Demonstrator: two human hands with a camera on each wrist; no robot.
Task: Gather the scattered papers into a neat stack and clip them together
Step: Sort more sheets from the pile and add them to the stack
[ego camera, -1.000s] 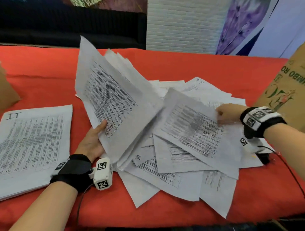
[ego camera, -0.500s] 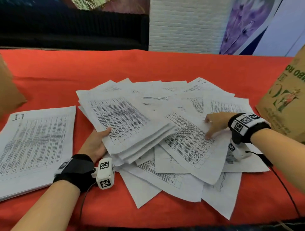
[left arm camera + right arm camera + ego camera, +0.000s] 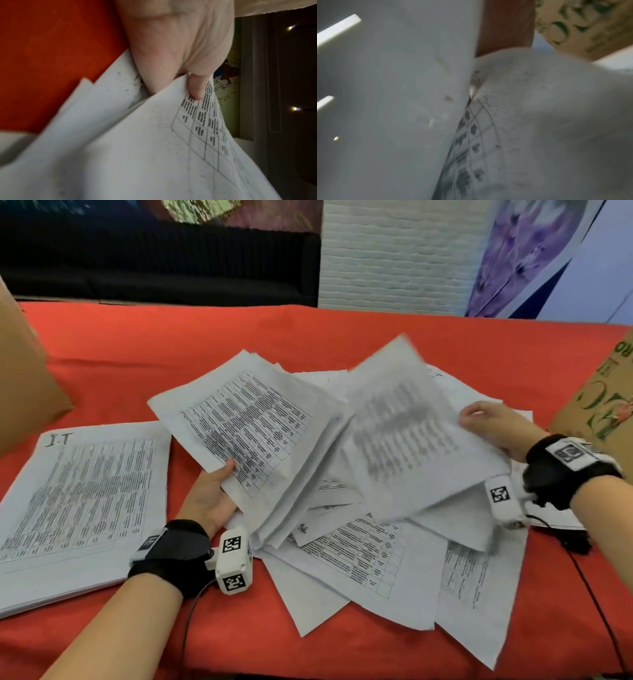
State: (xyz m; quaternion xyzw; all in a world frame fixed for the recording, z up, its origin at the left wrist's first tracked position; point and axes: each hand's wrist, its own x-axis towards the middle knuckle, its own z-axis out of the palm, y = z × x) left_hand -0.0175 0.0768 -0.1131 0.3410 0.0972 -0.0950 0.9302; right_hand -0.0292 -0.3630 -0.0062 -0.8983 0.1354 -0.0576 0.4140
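Note:
Printed white sheets lie scattered across the middle of a red table. My left hand grips a gathered bundle of sheets at its near edge, thumb on top, fingers underneath; the left wrist view shows the thumb pressed on the printed top page. My right hand pinches the right edge of a single blurred sheet, raised above the pile beside the bundle. In the right wrist view only that lifted sheet and a printed page beneath it show; the fingers are hidden. No clip is visible.
A neat stack of papers marked "I.T" lies at the left on the red tablecloth. A brown cardboard box stands at far left, a printed brown sack at far right. A black cable trails from my right wrist.
The left hand's bundle went from raised to flat and is now tilted up again. The right hand, which was pressing on the pile, has lifted one sheet up toward the bundle.

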